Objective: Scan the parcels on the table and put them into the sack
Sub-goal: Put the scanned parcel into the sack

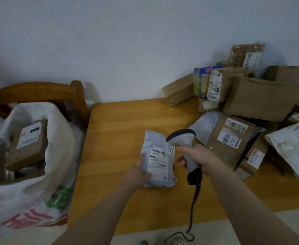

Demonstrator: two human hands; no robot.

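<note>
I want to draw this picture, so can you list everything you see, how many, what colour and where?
grey parcel: one, pale grey with a white label, over the table's middle
scanner: one, grey and black, just right of the grey parcel
cable: one, black, runs from the scanner past the table's near edge
parcel pile: many, mostly brown boxes, some white bags, table's right side
table: one, yellow wood, centre
sack: one, white with red and green print, left of the table
brown box: one, white label, inside the sack
chair: one, brown wood, behind the sack
left hand: grips the grey parcel
right hand: grips the scanner
</note>
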